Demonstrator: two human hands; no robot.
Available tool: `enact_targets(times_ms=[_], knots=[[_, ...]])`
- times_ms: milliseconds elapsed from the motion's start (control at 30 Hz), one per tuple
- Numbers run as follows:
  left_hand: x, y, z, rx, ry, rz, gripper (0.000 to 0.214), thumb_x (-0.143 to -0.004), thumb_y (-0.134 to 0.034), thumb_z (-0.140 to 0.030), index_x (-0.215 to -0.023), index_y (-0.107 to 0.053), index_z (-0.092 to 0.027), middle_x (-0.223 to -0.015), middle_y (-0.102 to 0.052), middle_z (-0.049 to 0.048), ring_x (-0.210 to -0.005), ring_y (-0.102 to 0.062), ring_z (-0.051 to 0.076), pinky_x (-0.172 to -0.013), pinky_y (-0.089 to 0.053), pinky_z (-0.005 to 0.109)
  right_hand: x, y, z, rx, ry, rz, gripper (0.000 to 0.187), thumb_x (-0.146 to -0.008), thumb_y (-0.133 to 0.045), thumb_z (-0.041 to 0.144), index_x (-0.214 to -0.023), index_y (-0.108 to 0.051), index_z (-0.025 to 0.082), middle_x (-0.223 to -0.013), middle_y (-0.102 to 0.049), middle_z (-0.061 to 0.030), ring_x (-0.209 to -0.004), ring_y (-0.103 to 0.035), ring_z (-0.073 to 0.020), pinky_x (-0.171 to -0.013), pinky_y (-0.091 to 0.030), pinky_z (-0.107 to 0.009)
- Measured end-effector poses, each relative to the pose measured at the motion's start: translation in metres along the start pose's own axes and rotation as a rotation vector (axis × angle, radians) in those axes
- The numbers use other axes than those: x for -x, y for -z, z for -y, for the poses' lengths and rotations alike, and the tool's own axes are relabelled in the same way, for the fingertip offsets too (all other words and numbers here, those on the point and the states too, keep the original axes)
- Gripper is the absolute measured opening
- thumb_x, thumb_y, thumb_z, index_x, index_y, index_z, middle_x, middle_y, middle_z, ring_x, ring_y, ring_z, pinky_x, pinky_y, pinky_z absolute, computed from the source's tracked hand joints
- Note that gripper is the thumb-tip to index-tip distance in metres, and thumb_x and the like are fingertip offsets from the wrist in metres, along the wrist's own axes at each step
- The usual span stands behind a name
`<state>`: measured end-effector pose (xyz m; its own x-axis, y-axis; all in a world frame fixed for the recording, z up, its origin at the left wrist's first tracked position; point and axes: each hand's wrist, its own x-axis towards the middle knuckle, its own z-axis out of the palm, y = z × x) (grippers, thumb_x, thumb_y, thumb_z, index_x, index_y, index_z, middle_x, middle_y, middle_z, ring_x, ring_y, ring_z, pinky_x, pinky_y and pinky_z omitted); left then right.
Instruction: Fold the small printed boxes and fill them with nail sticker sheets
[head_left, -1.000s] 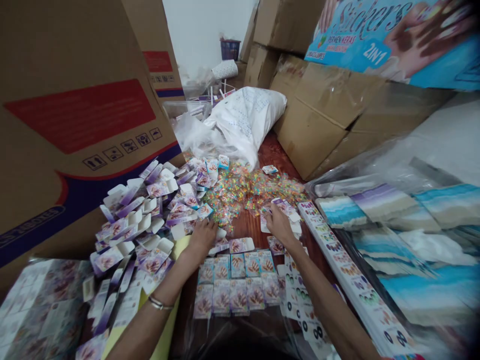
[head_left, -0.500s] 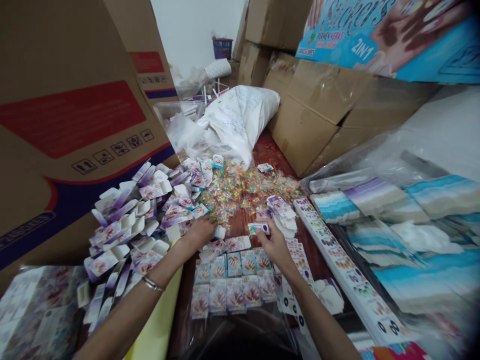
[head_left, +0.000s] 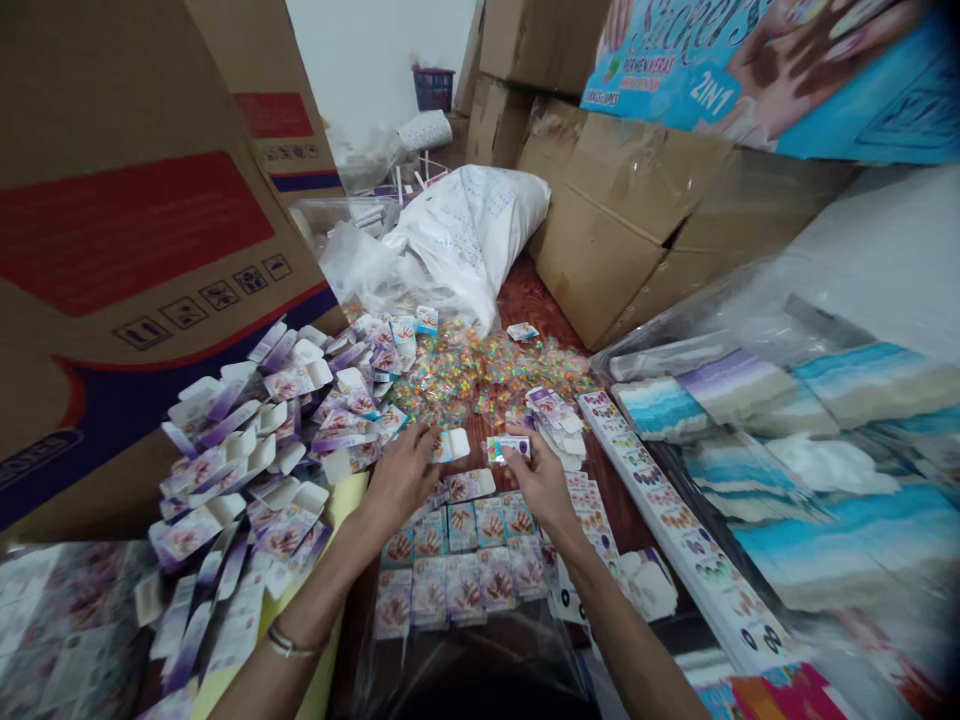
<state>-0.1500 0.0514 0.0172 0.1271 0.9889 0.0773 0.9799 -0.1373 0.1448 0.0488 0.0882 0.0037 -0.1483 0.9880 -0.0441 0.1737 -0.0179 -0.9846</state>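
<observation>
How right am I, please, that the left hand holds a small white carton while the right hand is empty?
Not quite: in the head view the right hand pinches a small printed packet. The left hand does hold a small white carton.

Bright, even light; edges blurred and warped

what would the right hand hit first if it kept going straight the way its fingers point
Probably the heap of small colourful pieces just beyond the packet the right hand holds, though depth is unclear.
</observation>
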Motion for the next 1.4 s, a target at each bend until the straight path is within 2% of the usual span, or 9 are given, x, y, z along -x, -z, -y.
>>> enact_targets(times_ms=[133,233,433,667,967,1067,1167,1300,1400], knots=[[0.006,0.011,-0.03,-0.009,-0.04,-0.024,0.044,-0.08,-0.05,-0.015,-0.123,-0.041,-0.013,-0.118,-0.05,0.012,-0.105,-0.051,0.023,-0.081,-0.049,0.033,0.004,-0.004,0.011,0.37,0.253,0.012,0.026,-0.081,-0.045,0.025,-0.104,-0.056,0.018,-0.081,-0.064,-0.0041,-0.064,-0.058,-0.0151,-0.062,-0.044,-0.026],[0.006,0.012,-0.044,-0.035,-0.066,-0.033,0.04,-0.08,-0.05,-0.012,-0.119,-0.044,-0.012,-0.112,-0.054,0.0112,-0.099,-0.053,0.024,-0.078,-0.05,0.036,0.006,-0.009,0.014,0.455,0.359,0.064,0.027,-0.079,-0.045,0.021,-0.102,-0.058,0.018,-0.095,-0.065,-0.0075,-0.077,-0.061,-0.0184,-0.072,-0.045,-0.029],[0.008,0.005,-0.05,-0.044,-0.053,-0.087,0.041,-0.08,-0.051,-0.016,-0.12,-0.043,-0.009,-0.115,-0.053,0.0139,-0.102,-0.052,0.026,-0.076,-0.052,0.035,0.006,-0.019,-0.004,-0.035,-0.032,0.065,0.029,-0.082,-0.043,0.037,-0.098,-0.056,0.017,-0.055,-0.055,0.002,-0.045,-0.054,-0.0139,-0.046,-0.046,-0.025],[0.017,-0.007,-0.048,-0.037,-0.084,-0.117,0.042,-0.08,-0.052,-0.014,-0.122,-0.044,-0.01,-0.116,-0.054,0.0138,-0.103,-0.053,0.025,-0.07,-0.054,0.031,0.02,-0.022,-0.017,-0.063,-0.077,0.08,0.027,-0.077,-0.052,0.04,-0.089,-0.056,0.016,-0.05,-0.052,0.0049,-0.039,-0.047,-0.0095,-0.039,-0.039,-0.019],[0.03,-0.026,-0.043,-0.012,-0.194,-0.288,0.034,-0.083,-0.045,-0.013,-0.116,-0.049,-0.008,-0.11,-0.061,0.014,-0.101,-0.055,0.023,-0.075,-0.053,0.031,0.015,-0.016,-0.007,0.068,-0.035,0.42,0.03,-0.083,-0.043,0.038,-0.064,-0.056,0.018,-0.038,-0.052,0.0042,-0.034,-0.051,-0.0127,-0.039,-0.043,-0.022],[0.035,-0.027,-0.046,0.078,-0.13,-0.323,0.033,-0.084,-0.046,-0.017,-0.116,-0.048,-0.009,-0.107,-0.062,0.0137,-0.098,-0.057,0.023,-0.075,-0.053,0.031,0.024,-0.016,0.003,0.174,0.103,0.336,0.023,-0.082,-0.047,0.028,-0.069,-0.062,0.017,-0.063,-0.063,-0.0021,-0.065,-0.063,-0.0174,-0.064,-0.049,-0.027],[0.04,-0.023,-0.052,0.24,-0.034,-0.372,0.039,-0.084,-0.048,-0.022,-0.121,-0.043,-0.013,-0.11,-0.06,0.0133,-0.101,-0.056,0.023,-0.082,-0.05,0.034,0.041,-0.016,0.008,0.345,0.435,0.101,0.025,-0.085,-0.044,0.016,-0.101,-0.063,0.019,-0.1,-0.063,-0.0086,-0.095,-0.059,-0.0191,-0.082,-0.047,-0.03],[0.044,-0.014,-0.059,0.544,0.095,-0.407,0.047,-0.082,-0.053,-0.024,-0.126,-0.038,-0.017,-0.115,-0.057,0.0106,-0.103,-0.056,0.019,-0.087,-0.048,0.032,0.059,-0.014,0.008,0.43,0.705,-0.177,0.034,-0.084,-0.048,0.009,-0.114,-0.058,0.021,-0.104,-0.058,-0.0101,-0.095,-0.059,-0.0166,-0.08,-0.05,-0.028],[0.048,-0.01,-0.065,0.686,0.162,-0.38,0.046,-0.079,-0.055,-0.022,-0.123,-0.041,-0.019,-0.115,-0.057,0.0085,-0.102,-0.057,0.018,-0.086,-0.049,0.031,0.063,-0.015,0.009,0.438,0.73,-0.17,0.033,-0.083,-0.052,0.011,-0.114,-0.058,0.021,-0.102,-0.06,-0.0099,-0.093,-0.059,-0.0178,-0.078,-0.053,-0.03]])
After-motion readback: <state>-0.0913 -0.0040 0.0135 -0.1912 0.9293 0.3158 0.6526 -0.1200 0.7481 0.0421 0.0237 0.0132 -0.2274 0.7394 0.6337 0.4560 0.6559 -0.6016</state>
